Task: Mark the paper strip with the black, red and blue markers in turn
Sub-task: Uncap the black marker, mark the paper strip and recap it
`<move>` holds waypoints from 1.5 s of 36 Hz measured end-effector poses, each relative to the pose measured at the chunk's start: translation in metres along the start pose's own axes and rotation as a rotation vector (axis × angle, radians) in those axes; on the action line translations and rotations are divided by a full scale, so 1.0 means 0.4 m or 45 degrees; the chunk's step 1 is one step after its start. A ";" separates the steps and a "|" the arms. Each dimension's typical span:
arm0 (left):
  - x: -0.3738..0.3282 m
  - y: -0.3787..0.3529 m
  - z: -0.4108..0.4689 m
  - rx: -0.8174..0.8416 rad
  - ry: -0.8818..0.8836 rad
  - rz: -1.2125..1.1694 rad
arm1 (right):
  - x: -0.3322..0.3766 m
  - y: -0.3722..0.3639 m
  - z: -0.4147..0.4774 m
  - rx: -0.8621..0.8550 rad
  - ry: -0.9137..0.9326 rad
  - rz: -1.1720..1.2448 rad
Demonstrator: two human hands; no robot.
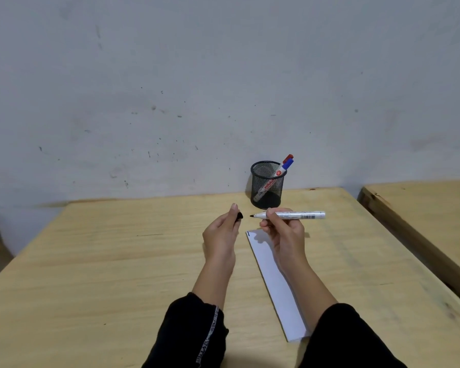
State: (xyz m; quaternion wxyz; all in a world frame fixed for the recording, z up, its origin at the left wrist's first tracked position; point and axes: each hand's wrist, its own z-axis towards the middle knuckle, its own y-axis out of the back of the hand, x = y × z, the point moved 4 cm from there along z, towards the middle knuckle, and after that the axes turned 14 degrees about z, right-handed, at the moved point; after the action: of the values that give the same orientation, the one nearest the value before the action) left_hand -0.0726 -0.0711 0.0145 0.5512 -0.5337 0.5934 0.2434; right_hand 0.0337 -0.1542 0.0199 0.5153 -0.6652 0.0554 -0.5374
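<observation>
A long white paper strip [274, 282] lies on the wooden table [117, 261], running from the near edge toward the far side; a short black line sits at its far left corner. My right hand [284, 232] holds the uncapped black marker [298, 215] level above the strip's far end, tip pointing left. My left hand [221, 235] pinches the black cap [239, 217] just left of the tip, a small gap between them. The red marker [288, 158] and blue marker [286, 167] stand capped in a black mesh cup [266, 185].
The mesh cup stands at the table's far edge against a scuffed grey wall. A second wooden table [422, 208] sits to the right, separated by a narrow gap. Black sleeves cover both forearms near the bottom of the view.
</observation>
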 end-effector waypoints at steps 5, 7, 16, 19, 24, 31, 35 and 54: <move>0.020 -0.009 -0.001 0.020 0.003 -0.020 | -0.001 -0.011 -0.005 0.091 0.011 -0.045; 0.022 -0.011 0.002 0.021 -0.011 0.016 | -0.003 -0.014 -0.004 0.102 0.006 -0.058; 0.011 -0.014 0.004 -0.075 -0.206 0.267 | -0.008 -0.024 -0.006 0.147 -0.031 -0.095; 0.008 -0.008 -0.004 -0.132 -0.220 0.256 | -0.009 -0.025 -0.007 0.136 -0.022 -0.142; 0.019 -0.011 -0.015 -0.117 -0.176 0.151 | -0.006 -0.025 -0.008 0.131 -0.015 -0.164; 0.020 -0.016 -0.027 -0.062 -0.127 0.044 | 0.000 -0.015 -0.009 0.041 -0.010 -0.095; 0.013 -0.010 -0.027 -0.029 -0.136 0.048 | 0.000 -0.014 -0.009 0.022 -0.027 -0.090; -0.007 -0.007 -0.026 0.028 -0.200 0.099 | 0.002 -0.027 -0.006 0.143 -0.036 -0.121</move>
State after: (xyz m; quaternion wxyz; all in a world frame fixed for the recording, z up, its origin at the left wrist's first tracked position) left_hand -0.0746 -0.0801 0.0210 0.5919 -0.4835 0.5714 0.2991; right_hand 0.0271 -0.1512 0.0283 0.5264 -0.6447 -0.0136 -0.5542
